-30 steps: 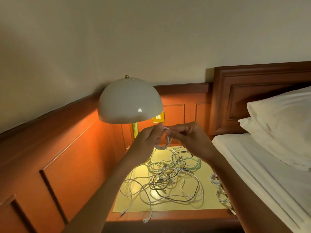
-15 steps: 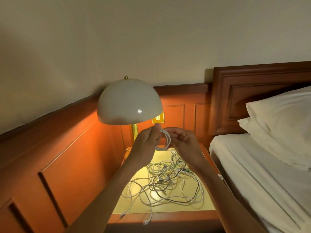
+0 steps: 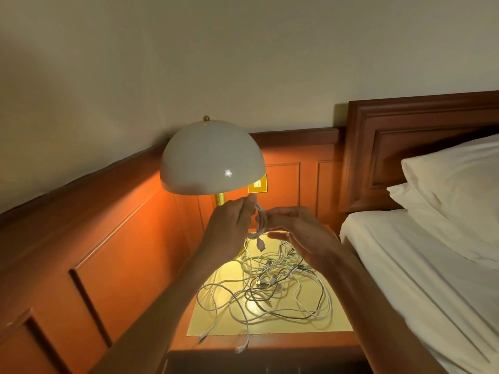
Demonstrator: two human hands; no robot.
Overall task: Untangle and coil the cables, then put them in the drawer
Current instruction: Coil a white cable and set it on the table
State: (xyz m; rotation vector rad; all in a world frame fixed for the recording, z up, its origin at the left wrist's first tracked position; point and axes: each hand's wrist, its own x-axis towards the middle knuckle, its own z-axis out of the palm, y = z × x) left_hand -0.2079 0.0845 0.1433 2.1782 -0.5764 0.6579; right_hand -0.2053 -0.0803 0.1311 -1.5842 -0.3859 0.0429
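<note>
Coiled white cable (image 3: 260, 221): a small loop held upright in the air above the rear of the nightstand (image 3: 270, 327), between the two hands; one plug (image 3: 260, 244) hangs free from its lower end. Left hand (image 3: 229, 228): thumb and fingers pinch the top of the loop, just beneath the lamp's rim. Right hand (image 3: 294, 229): fingers curled in, fingertips pinching the loop's right side, thumb extended below.

Tangle of cables (image 3: 267, 288): lies on the nightstand top directly below the hands; white, dark and pale green strands, overlapping too closely to count. It covers most of the lit surface; a bare strip shows along the front and at the front left corner. Two white connector ends (image 3: 202, 337) reach the front, and one of them overhangs the wooden front edge.

Surroundings: wood panelling (image 3: 108, 238) closes the left and rear sides; the mattress (image 3: 418, 271) borders the right side, so open room lies chiefly above and in front. One domed lamp (image 3: 210, 157) overhangs the rear left of the top; one brass switch plate (image 3: 257, 184) on the rear panel, its mark too small to read; one headboard (image 3: 405, 147); two white pillows (image 3: 456, 190), stacked. No legible writing or brand.
</note>
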